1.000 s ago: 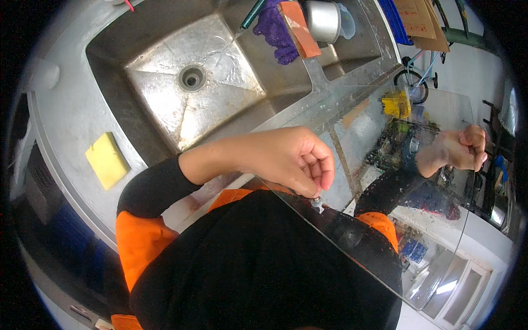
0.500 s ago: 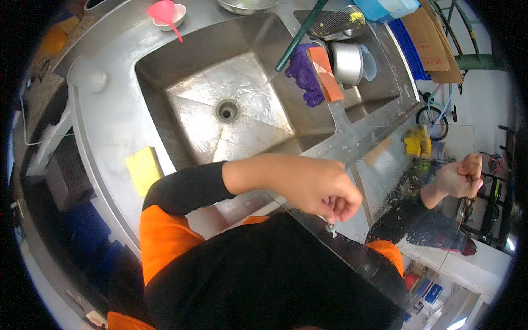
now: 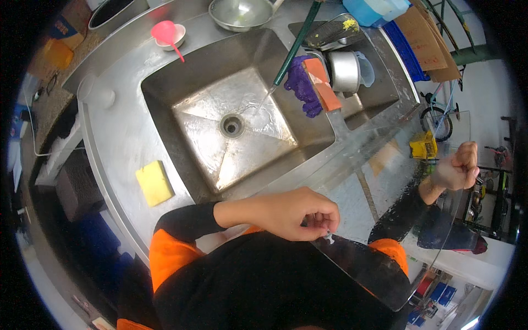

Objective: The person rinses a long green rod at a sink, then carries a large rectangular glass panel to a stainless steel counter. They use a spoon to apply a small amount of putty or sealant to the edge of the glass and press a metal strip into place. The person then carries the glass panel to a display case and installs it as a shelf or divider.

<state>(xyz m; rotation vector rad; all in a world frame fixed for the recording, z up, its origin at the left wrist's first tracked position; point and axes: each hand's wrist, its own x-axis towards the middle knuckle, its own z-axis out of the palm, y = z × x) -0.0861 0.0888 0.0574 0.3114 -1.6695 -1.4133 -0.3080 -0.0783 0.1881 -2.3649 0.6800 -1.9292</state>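
Note:
A clear glass pane [image 3: 366, 269] with water drops on it slants across my front, at the right of the sink. My left hand [image 3: 302, 213] is closed, with its thumb and fingers pinching the pane's near left edge. A small pale bit [image 3: 329, 236] shows just under those fingertips; I cannot make out what it is. Over at the right, my right hand [image 3: 457, 168] is closed round the pane's far right edge. Part of my right sleeve shows through the wet glass. The pane's rounded lower corner lies close against my black shirt.
Water runs from a green hose [image 3: 300, 41] into the steel sink [image 3: 187, 148]. A yellow sponge [image 3: 154, 183] lies on the left counter. Purple cloth [image 3: 302, 88] and an orange piece [image 3: 321, 83] rest on the divider, by a metal pot [image 3: 345, 71]. A pan [image 3: 240, 14] stands behind.
My left hand has come down and to the left, nearer my body. The pane has tilted with it, and its lower corner now shows more plainly. Both hands keep their hold.

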